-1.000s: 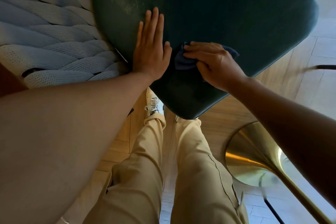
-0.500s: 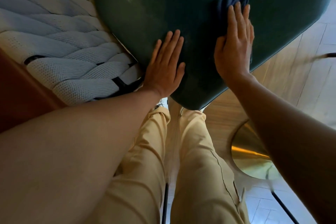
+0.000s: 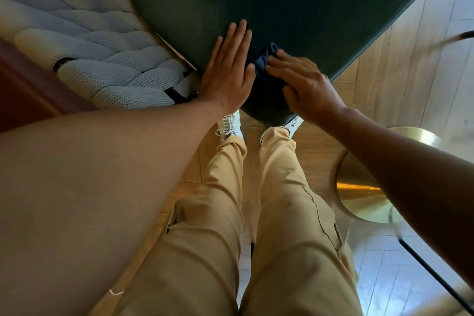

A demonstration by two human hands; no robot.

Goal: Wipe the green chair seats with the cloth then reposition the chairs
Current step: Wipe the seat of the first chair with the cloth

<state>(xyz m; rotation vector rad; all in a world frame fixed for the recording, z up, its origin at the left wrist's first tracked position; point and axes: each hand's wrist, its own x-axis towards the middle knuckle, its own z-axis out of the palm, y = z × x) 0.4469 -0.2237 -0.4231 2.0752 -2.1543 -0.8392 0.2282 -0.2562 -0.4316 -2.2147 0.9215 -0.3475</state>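
Wood-plank flooring (image 3: 400, 64) lies beneath the green chair seat (image 3: 295, 2). Right-hand fingers (image 3: 282, 61) lie together, pressing the dark blue cloth (image 3: 264, 64) flat against the seat near its front edge. Left-hand fingers (image 3: 238, 38) are extended and close together, palm down on the seat, just beside the cloth. Right hand (image 3: 305, 84) covers most of the cloth. Left hand (image 3: 227, 72) rests at the seat's left edge, beside a grey woven cushion (image 3: 102, 54). Beyond the seat's right edge stands a brass pedestal base (image 3: 364, 197).
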